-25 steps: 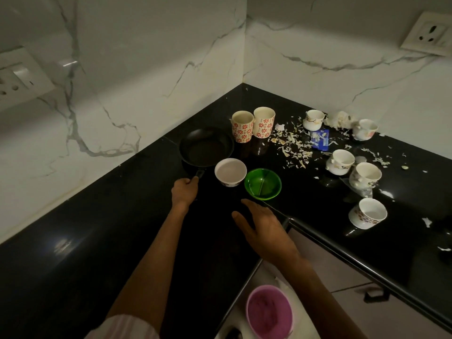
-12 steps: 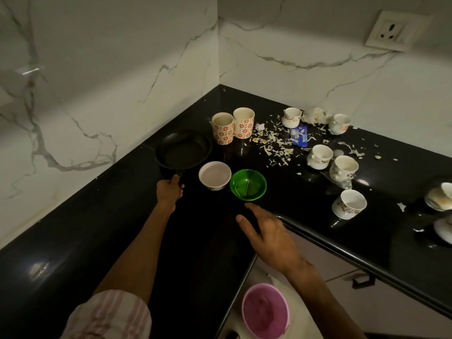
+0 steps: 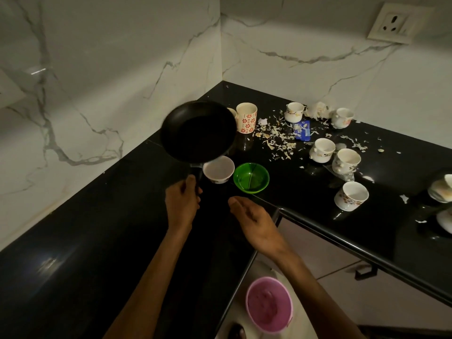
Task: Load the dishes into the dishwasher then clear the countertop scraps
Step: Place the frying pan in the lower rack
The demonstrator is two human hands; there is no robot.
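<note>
My left hand (image 3: 182, 201) grips the handle of a black frying pan (image 3: 198, 132), which is lifted off the black countertop (image 3: 97, 216) and tilted up toward me. It hides one of the two red-flowered mugs (image 3: 247, 117) behind it. My right hand (image 3: 252, 221) hovers open with relaxed fingers over the counter's inner corner, holding nothing. Just beyond my hands sit a white bowl (image 3: 218, 169) and a green bowl (image 3: 251, 177). Pale scraps (image 3: 278, 138) lie scattered across the counter, with a blue wrapper (image 3: 302, 130) among them.
Several white floral teacups (image 3: 351, 195) stand among the scraps to the right. More dishes (image 3: 441, 189) sit at the far right edge. A pink tub (image 3: 269, 304) stands below the counter corner. Marble walls close the corner behind, with a socket (image 3: 393, 23) at upper right.
My left hand has lifted the pan off the counter and tipped it upward. My right hand stayed near the counter corner, turning slightly.
</note>
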